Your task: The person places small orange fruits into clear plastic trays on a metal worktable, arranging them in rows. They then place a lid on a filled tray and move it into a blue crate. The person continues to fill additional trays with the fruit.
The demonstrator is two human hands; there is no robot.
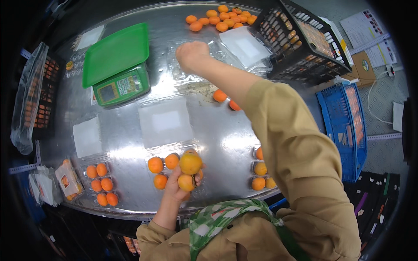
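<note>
Two orange persimmons (190, 163) are in my left hand (175, 182), one above the other. Beneath that hand lies a transparent plastic clamshell box (198, 148), its lid flat away from me with a white pad (166, 122) on it. More persimmons (155, 164) sit in the box, some partly hidden by my hand. My right arm stretches across the steel table (215, 143). At its end, my right hand (192, 57) is curled above another transparent plastic box (178, 73); its fingertips are hidden. Two loose persimmons (220, 95) lie below my forearm.
A green scale (117, 55) stands at the back left. Filled boxes of persimmons (102, 184) flank the work spot. Loose persimmons (222, 19) lie at the far edge, beside a black crate (303, 42). A blue crate (341, 130) is at right, a plastic-draped crate (40, 94) at left.
</note>
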